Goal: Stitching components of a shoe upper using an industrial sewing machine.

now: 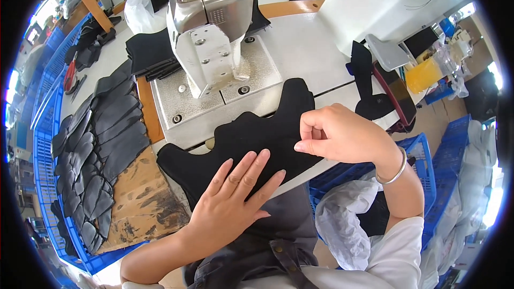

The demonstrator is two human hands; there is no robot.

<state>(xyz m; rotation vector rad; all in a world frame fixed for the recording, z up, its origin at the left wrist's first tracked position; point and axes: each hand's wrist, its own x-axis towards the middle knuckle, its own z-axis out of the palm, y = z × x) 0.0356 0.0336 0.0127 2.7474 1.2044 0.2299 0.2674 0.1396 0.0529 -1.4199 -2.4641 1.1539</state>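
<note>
A black fabric piece (257, 142) with a curved, notched outline lies at the front edge of the white sewing machine table. My left hand (230, 198) rests flat on its near left part, fingers stretched out. Over the right end of the piece, my right hand (342, 134) is closed, with thumb and bent forefinger brought close together. Whatever lies between those fingertips, if anything, is too small to make out. Just beyond the fabric stands the sewing machine head (211, 37) above its metal plate (257, 69).
Stacked black pieces (152, 53) lie left of the machine. Dark leather-like pieces (110, 128) overlap on a stained brown board (144, 203) beside a blue crate (45, 171). Red-handled scissors (69, 75) lie far left. A black strip (363, 72) lies right, above a blue basket (423, 171).
</note>
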